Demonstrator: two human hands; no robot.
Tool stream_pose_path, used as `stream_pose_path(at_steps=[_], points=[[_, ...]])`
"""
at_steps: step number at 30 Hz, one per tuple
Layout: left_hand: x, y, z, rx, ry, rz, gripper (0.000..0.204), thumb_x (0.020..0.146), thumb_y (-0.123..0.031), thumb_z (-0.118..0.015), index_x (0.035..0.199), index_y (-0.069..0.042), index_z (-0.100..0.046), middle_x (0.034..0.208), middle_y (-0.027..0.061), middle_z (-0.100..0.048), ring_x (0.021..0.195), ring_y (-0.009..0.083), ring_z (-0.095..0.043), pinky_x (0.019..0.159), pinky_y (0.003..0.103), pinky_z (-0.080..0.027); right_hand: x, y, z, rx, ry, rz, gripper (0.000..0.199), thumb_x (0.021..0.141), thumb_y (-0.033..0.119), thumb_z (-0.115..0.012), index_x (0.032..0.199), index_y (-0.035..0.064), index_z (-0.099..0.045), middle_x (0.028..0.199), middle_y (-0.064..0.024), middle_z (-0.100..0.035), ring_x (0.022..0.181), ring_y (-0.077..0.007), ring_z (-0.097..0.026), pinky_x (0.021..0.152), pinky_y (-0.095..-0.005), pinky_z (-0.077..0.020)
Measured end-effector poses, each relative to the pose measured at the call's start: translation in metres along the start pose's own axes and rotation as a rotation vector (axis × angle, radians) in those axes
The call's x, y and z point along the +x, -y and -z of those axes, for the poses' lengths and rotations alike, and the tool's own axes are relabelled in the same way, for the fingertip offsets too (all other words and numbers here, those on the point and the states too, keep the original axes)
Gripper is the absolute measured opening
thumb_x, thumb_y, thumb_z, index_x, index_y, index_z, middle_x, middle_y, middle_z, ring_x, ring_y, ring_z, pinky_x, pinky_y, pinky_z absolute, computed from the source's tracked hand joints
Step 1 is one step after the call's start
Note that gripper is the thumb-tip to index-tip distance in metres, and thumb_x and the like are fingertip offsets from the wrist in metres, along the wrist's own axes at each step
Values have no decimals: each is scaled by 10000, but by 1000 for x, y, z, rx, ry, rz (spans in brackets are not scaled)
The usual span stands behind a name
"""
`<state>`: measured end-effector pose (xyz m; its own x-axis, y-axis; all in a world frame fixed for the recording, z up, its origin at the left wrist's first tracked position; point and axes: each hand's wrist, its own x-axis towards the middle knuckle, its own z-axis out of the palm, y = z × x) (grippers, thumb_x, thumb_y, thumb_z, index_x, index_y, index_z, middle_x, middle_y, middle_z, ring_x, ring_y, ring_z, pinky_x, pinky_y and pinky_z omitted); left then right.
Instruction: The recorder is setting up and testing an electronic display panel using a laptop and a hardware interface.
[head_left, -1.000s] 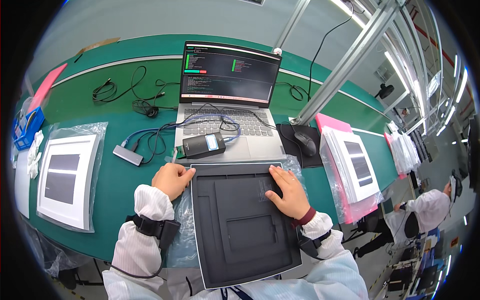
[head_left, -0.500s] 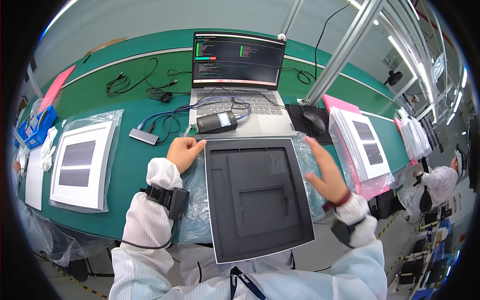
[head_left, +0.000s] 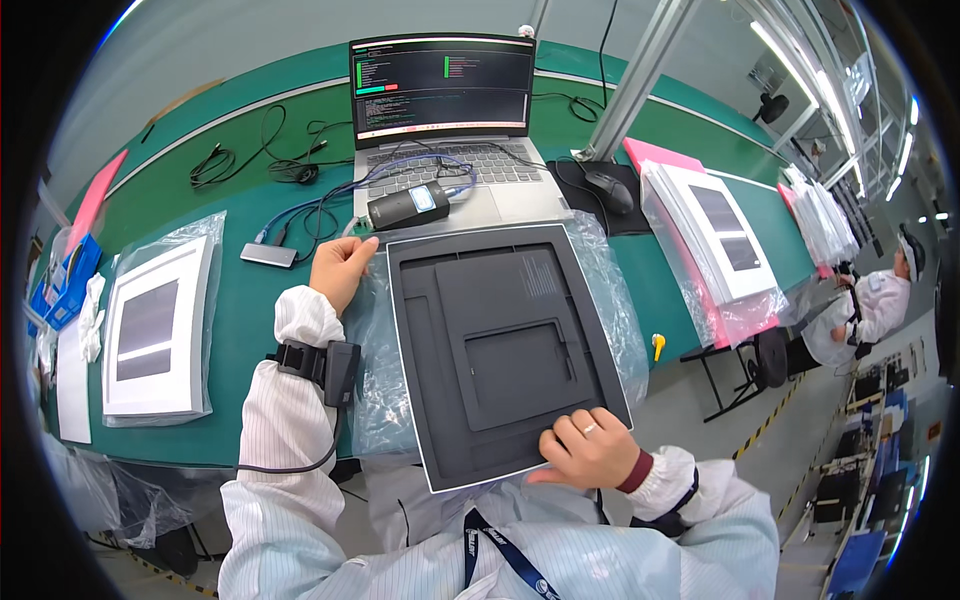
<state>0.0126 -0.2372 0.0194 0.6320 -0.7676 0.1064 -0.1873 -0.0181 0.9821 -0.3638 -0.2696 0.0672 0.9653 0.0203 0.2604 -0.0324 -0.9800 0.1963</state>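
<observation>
A black panel with a thin white rim and a raised, recessed block inside lies on clear plastic film at the table's front edge, its near end projecting past it. My left hand is closed beside the panel's far left corner, fingers curled; whatever they hold, if anything, is hidden. At the near right corner, my right hand has its fingers bent over the rim and its thumb at the near edge. Behind the panel stands an open laptop with a black box-shaped device on it.
Bagged white frames with dark windows lie left; a similar stack sits right on pink foam. A mouse, a grey hub, loose cables and a metal post surround the laptop. A person works far right.
My right hand has moved from beside the panel's right edge to its near right corner, and its fingers have bent over the rim. A yellow object now shows at the table's right edge.
</observation>
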Motion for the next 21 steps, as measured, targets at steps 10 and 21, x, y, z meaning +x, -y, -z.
stream_pose_path(at_steps=[10, 21], points=[[0, -1, 2, -37, 7, 18, 417, 840, -220, -612, 504, -63, -419, 507, -46, -402, 485, 37, -299, 464, 238, -232, 5, 6, -24, -103, -23, 97, 379, 716, 484, -607, 707, 133, -466, 619, 2, -427, 528, -129, -463, 451, -241, -300], [-1, -5, 4, -71, 47, -1, 410, 828, -221, -620, 514, -64, -408, 521, -45, -403, 506, 39, -325, 494, 227, -262, 8, 1, -18, -67, -48, 199, 341, 744, 403, -616, 623, 144, -429, 547, 26, -345, 465, -101, -383, 419, -229, -248]])
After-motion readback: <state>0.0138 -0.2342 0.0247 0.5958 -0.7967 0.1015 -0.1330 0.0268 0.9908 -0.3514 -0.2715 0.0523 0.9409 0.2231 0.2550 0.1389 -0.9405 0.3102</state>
